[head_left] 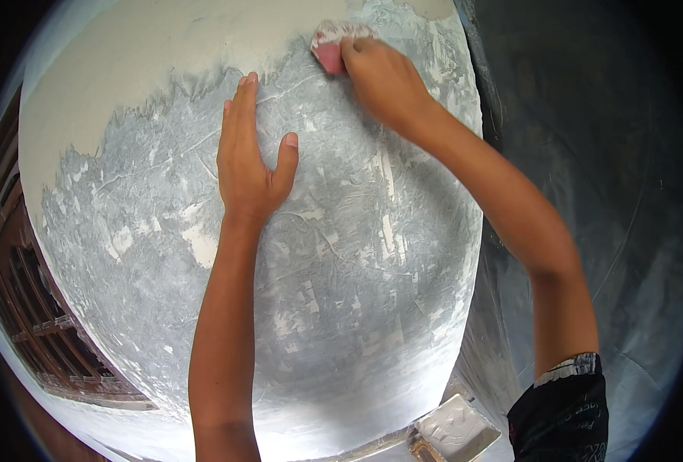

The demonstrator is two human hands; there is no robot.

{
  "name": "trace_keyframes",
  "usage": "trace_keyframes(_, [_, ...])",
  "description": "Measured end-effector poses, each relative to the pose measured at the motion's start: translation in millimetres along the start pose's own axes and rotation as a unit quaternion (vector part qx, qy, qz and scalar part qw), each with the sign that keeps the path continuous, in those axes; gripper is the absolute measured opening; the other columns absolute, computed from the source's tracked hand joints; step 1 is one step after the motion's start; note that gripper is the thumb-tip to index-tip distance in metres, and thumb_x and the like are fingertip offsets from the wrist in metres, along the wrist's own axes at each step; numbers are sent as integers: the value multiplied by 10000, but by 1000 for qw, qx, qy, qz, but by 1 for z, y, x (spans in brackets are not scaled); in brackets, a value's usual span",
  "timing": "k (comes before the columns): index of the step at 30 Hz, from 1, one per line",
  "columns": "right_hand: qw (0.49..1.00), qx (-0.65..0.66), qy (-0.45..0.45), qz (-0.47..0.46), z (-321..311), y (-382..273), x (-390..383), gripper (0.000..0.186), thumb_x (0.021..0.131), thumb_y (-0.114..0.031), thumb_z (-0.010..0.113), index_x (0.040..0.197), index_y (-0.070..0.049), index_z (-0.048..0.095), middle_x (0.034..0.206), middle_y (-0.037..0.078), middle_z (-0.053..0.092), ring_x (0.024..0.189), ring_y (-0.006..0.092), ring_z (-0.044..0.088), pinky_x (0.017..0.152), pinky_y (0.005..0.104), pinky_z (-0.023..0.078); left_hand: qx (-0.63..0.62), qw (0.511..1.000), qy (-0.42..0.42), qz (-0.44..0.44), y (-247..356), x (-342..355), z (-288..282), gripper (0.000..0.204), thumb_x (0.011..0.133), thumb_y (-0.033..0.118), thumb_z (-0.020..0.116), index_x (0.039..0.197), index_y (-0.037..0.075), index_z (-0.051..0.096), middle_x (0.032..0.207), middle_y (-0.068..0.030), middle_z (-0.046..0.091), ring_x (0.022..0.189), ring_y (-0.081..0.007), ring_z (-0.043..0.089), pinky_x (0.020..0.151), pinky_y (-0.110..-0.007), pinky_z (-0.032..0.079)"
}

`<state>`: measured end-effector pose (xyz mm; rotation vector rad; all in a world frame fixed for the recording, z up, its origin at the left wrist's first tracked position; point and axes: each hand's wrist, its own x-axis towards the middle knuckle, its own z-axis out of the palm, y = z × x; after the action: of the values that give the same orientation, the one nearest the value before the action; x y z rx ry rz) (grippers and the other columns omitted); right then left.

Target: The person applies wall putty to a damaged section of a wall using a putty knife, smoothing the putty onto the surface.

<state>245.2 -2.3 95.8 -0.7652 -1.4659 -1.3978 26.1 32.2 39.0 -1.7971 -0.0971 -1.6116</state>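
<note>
In front of me is a wall (303, 262), grey and patchy with streaks of white. A smooth cream coat (164, 54) covers its upper left, ending in a ragged edge. My right hand (388, 81) grips a pink putty spreader (328, 54), smeared with white along its upper edge, against the top of the grey area. The fingers hide part of the spreader. My left hand (253, 154) lies flat on the wall, fingers pointing up and thumb apart, its fingertips close to the cream coat's edge. It holds nothing.
At the lower right stands a rectangular tray (458, 426) of white paste. Dark sheeting (588, 177) hangs along the right side of the wall. On the left is a brown window grille (45, 308). A pale ledge (357, 446) runs below the wall.
</note>
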Motion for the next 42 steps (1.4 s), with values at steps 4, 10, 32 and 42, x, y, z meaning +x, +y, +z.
trace_keyframes(4, [996, 81, -19, 22, -16, -38, -19, 173, 769, 67, 576, 927, 24, 630, 927, 196, 666, 893, 384, 674, 726, 477, 563, 15, 1000, -12, 13, -7, -6, -7, 652, 935, 269, 512, 1492, -36, 366, 1499, -223, 465, 1412, -384, 423, 1214, -526, 217])
trace_keyframes(10, [997, 5, 39, 63, -4, 32, 63, 272, 967, -160, 523, 870, 57, 656, 934, 276, 662, 900, 434, 650, 794, 489, 515, 9, 1000, -1, 20, 3, 3, 6, 693, 892, 271, 586, 1454, -90, 398, 1467, -265, 481, 1389, -407, 447, 1174, -537, 291])
trace_keyframes(32, [999, 51, 16, -2, -13, -41, -6, 162, 776, 8, 606, 934, 33, 632, 884, 177, 667, 877, 354, 683, 696, 441, 571, 0, 1000, 0, 15, -4, -4, -6, 654, 924, 248, 525, 1489, -44, 369, 1497, -234, 462, 1408, -389, 429, 1205, -533, 230])
trace_keyframes(42, [1000, 2, -6, -26, 3, -43, -15, 107, 807, 11, 602, 914, 6, 592, 892, 153, 646, 873, 379, 659, 701, 454, 558, -3, 1000, 12, 9, -5, -5, -5, 659, 916, 239, 529, 1487, -49, 369, 1494, -233, 465, 1405, -392, 432, 1206, -530, 233])
